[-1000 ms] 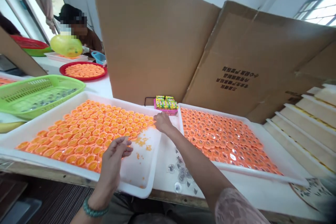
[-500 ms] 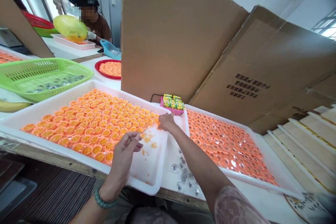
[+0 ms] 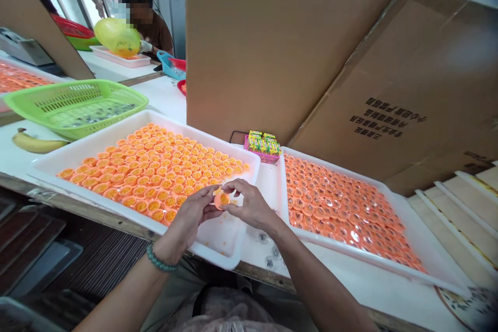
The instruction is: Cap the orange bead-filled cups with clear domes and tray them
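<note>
Right hand point(image 3: 249, 205) grips orange cup point(image 3: 222, 200) over right end of left white tray point(image 3: 218, 236); left hand point(image 3: 194, 215) just beside cup, possibly pinching yellow bit point(image 3: 217, 191), too small to confirm. Filled cups point(image 3: 144, 180) in tray; pink basket point(image 3: 262, 156) behind it, co-worker point(image 3: 161, 35) well beyond.

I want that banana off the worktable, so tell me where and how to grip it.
Take the banana around its middle, probably best from above and the left, gripping across its narrow width. It lies flat, slim and gently curved, stem end left. The green basket behind and the white tray in front crowd the other sides.
</note>
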Motion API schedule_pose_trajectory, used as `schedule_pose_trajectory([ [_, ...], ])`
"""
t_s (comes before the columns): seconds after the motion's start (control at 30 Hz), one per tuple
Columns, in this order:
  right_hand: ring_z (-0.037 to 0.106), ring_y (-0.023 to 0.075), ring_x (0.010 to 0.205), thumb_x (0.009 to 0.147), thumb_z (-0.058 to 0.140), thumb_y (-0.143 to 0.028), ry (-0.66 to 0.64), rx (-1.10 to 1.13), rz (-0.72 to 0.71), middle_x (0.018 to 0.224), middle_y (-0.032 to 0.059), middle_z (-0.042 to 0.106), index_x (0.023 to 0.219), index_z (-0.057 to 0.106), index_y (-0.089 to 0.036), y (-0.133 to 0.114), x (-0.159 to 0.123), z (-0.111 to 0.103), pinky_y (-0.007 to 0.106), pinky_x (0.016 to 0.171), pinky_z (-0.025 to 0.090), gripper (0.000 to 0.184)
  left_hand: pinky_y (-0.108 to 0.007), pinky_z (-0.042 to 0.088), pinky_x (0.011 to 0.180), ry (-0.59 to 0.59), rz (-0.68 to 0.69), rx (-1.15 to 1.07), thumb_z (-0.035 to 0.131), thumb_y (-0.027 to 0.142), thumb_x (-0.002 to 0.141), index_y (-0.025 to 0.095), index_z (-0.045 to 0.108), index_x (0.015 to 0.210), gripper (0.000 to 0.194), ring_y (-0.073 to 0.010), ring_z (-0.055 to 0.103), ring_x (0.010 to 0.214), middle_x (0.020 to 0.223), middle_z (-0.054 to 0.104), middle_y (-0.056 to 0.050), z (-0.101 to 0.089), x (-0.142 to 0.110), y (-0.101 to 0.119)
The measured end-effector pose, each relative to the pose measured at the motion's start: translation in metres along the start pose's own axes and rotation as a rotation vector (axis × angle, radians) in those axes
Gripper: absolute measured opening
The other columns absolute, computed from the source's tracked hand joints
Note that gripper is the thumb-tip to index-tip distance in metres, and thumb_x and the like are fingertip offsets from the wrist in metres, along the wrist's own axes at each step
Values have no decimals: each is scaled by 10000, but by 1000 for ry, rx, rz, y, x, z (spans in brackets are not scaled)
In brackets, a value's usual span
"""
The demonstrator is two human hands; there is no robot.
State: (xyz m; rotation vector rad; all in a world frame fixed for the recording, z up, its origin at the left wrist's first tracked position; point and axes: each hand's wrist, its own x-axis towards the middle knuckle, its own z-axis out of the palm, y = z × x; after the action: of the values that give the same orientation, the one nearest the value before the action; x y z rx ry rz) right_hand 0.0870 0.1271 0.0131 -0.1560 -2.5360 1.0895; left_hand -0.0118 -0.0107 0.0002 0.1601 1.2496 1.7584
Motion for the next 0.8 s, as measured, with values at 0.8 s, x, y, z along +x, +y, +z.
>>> schedule_pose_trajectory([
  [0.8, 525, 209, 1008, 854, 527, -153, 276, -288, -214, 1056, 91, 604, 1006, 648, -216, -9, -34, 28, 401, 844, 489, 205, -230, 542, 670, -206, -106, -6, 700, 131, 701, 141, 639, 834, 147, -122, 623, 661, 782, 648, -48, -5, 4, -1],
])
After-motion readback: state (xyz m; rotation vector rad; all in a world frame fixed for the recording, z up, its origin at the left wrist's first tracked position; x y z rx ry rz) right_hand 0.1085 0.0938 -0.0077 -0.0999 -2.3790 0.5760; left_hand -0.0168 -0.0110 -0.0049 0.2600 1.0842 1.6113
